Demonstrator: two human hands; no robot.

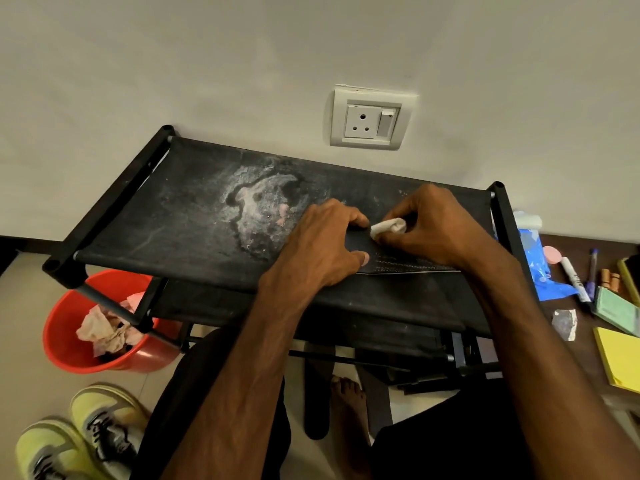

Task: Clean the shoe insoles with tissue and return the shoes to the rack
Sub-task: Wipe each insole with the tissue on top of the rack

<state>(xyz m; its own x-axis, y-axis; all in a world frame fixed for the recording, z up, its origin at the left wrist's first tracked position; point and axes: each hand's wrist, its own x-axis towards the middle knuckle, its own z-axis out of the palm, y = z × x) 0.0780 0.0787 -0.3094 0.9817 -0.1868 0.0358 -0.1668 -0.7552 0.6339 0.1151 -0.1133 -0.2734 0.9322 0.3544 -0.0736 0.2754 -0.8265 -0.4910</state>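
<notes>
Right hand [436, 223] pinches a rolled white tissue [388, 227], its tip pressed on a dark insole [398, 258] (faint printed lines visible). Left hand [325, 247] lies flat, fingers curled, pinning the insole's left end. Insole rests on the rack [166, 216] top shelf, right half; whitish stain [259, 209] at centre. Red bucket [69, 348] with crumpled tissues lower left; yellow shoes [79, 441] on the floor nearby.
</notes>
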